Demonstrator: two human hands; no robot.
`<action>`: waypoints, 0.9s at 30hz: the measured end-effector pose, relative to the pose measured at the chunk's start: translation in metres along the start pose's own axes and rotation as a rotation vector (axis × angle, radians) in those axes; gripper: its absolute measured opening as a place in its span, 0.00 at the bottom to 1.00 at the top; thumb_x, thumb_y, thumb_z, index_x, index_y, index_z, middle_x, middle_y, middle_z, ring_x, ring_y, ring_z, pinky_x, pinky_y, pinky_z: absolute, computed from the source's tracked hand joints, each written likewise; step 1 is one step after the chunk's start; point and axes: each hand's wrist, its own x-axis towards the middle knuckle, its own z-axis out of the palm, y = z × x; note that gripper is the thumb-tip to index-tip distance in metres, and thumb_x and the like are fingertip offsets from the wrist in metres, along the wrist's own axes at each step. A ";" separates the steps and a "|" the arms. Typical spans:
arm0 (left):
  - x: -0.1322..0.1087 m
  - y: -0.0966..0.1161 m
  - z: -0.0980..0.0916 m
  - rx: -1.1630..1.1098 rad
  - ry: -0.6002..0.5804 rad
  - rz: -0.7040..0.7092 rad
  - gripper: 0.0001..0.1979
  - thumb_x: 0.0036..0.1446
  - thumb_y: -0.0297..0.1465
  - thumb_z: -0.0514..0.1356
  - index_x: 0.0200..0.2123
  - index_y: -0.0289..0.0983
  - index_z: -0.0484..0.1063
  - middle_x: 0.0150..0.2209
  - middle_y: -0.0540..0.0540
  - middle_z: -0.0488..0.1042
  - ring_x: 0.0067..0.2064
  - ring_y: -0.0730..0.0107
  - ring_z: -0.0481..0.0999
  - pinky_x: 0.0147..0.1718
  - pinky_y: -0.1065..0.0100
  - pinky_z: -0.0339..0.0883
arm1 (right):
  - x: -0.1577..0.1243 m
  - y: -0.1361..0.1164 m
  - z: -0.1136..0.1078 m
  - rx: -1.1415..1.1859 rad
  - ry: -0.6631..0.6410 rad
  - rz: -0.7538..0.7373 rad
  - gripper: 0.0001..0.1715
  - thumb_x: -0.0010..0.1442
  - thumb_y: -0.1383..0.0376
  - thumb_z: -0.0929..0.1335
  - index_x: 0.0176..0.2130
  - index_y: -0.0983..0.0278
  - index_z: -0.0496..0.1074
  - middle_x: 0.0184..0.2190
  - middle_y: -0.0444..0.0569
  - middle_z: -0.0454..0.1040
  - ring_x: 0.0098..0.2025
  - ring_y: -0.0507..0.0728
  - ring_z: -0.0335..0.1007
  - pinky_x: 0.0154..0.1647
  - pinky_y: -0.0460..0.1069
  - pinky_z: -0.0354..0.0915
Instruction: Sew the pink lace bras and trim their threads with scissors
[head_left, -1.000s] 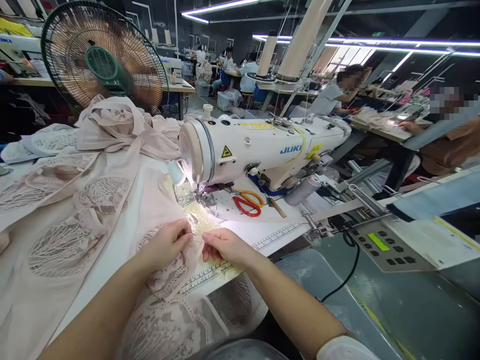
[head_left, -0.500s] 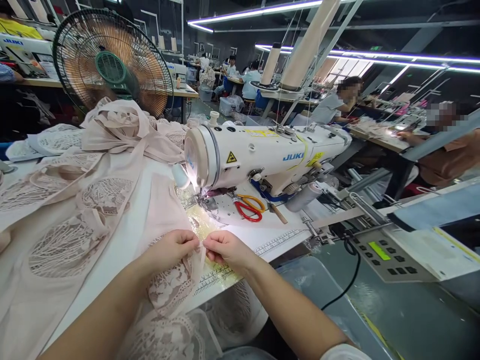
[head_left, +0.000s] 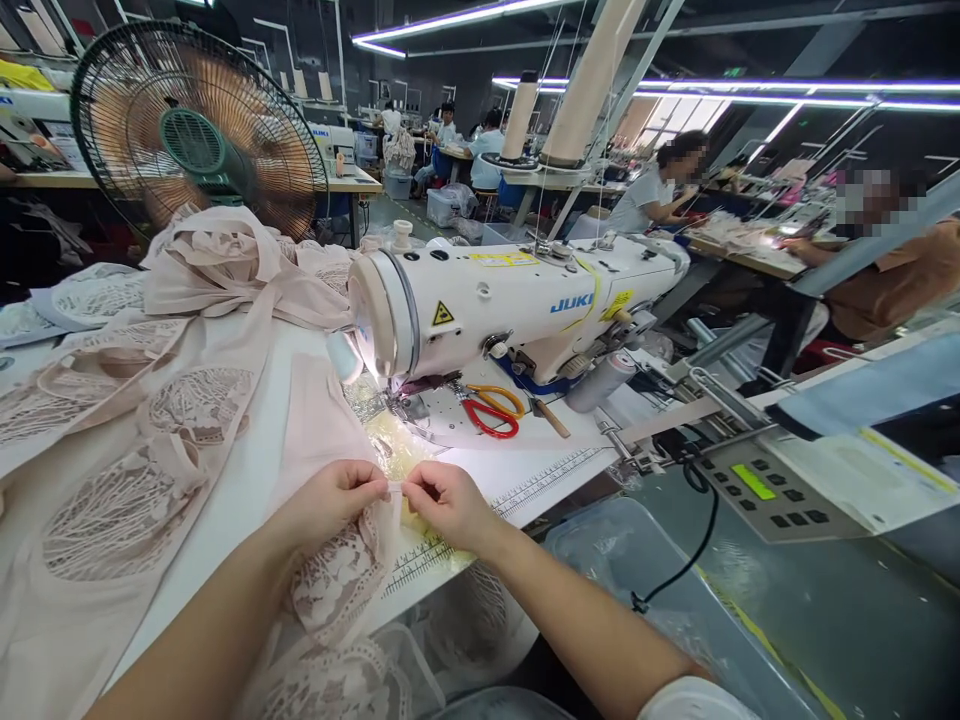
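Note:
My left hand [head_left: 335,503] and my right hand [head_left: 448,508] meet at the front of the sewing table, fingertips pinched a small gap apart. Between them stretches a narrow pale strap [head_left: 395,489], one end in each pinch. It seems to belong to the beige lace bra [head_left: 336,585] hanging under my left hand over the table edge. Just beyond my fingers, the white sewing machine [head_left: 480,312] has its needle area lit. Red- and orange-handled scissors [head_left: 491,418] lie on its bed. A yellowish clear film [head_left: 397,445] covers the table near my fingers.
More beige lace bras [head_left: 120,510] spread across the table's left side, heaped towards the back. A large fan [head_left: 195,140] stands behind them. To the right are a control panel [head_left: 765,490] and, lower down, a clear plastic bin [head_left: 622,540]. Co-workers sit at machines further off.
The view has shifted slightly right. My pinched fingertips have drawn a little apart, and the strap between them now shows more plainly.

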 end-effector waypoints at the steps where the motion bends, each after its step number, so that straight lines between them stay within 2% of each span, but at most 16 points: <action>1: 0.001 0.000 0.000 -0.010 0.004 -0.007 0.18 0.47 0.45 0.61 0.22 0.37 0.64 0.18 0.57 0.53 0.21 0.77 0.48 0.20 0.71 0.42 | 0.000 0.000 0.000 -0.076 0.018 -0.072 0.13 0.56 0.63 0.64 0.22 0.64 0.64 0.20 0.43 0.66 0.24 0.50 0.58 0.27 0.46 0.55; 2: 0.001 -0.001 0.000 -0.018 0.010 -0.014 0.18 0.46 0.45 0.61 0.21 0.37 0.64 0.19 0.57 0.53 0.21 0.77 0.49 0.20 0.71 0.42 | 0.000 0.000 0.000 -0.113 0.019 -0.114 0.12 0.56 0.63 0.64 0.22 0.63 0.63 0.21 0.43 0.66 0.24 0.50 0.59 0.27 0.46 0.55; 4: 0.003 -0.003 0.000 -0.028 0.017 -0.033 0.18 0.47 0.45 0.61 0.21 0.37 0.63 0.19 0.57 0.54 0.21 0.78 0.49 0.20 0.71 0.43 | 0.001 0.001 -0.001 -0.094 -0.025 -0.103 0.12 0.57 0.63 0.63 0.23 0.63 0.64 0.20 0.43 0.67 0.24 0.50 0.59 0.27 0.46 0.56; 8: 0.005 -0.008 0.000 -0.021 0.001 -0.057 0.18 0.47 0.46 0.61 0.24 0.35 0.68 0.18 0.57 0.54 0.20 0.78 0.48 0.19 0.72 0.41 | 0.005 0.001 -0.004 0.131 -0.123 0.104 0.13 0.56 0.60 0.64 0.24 0.64 0.65 0.19 0.41 0.67 0.20 0.49 0.58 0.22 0.44 0.56; 11: 0.005 -0.008 0.000 -0.022 -0.004 -0.054 0.19 0.46 0.47 0.62 0.25 0.35 0.70 0.18 0.56 0.56 0.20 0.79 0.49 0.19 0.72 0.41 | 0.008 0.001 -0.005 0.271 -0.172 0.178 0.15 0.56 0.57 0.65 0.24 0.64 0.65 0.20 0.42 0.67 0.19 0.48 0.58 0.21 0.44 0.56; 14: 0.004 -0.006 0.001 -0.032 0.006 -0.048 0.20 0.45 0.47 0.62 0.25 0.34 0.70 0.19 0.55 0.58 0.20 0.79 0.50 0.19 0.72 0.42 | 0.010 0.001 -0.003 0.286 -0.175 0.160 0.13 0.55 0.57 0.65 0.25 0.64 0.66 0.19 0.41 0.66 0.19 0.48 0.57 0.20 0.43 0.55; 19: 0.005 -0.003 0.002 -0.046 0.032 -0.053 0.19 0.44 0.47 0.63 0.24 0.35 0.69 0.20 0.55 0.60 0.21 0.78 0.54 0.20 0.73 0.46 | 0.010 0.002 0.001 0.183 -0.057 0.126 0.11 0.53 0.60 0.67 0.25 0.64 0.66 0.19 0.40 0.64 0.20 0.48 0.55 0.20 0.43 0.52; 27: 0.004 -0.001 0.000 -0.029 0.001 -0.046 0.17 0.46 0.44 0.64 0.27 0.34 0.72 0.23 0.53 0.63 0.22 0.79 0.54 0.20 0.73 0.48 | 0.012 0.006 -0.005 0.356 -0.179 0.176 0.18 0.57 0.55 0.65 0.25 0.66 0.68 0.20 0.42 0.68 0.19 0.47 0.58 0.21 0.43 0.56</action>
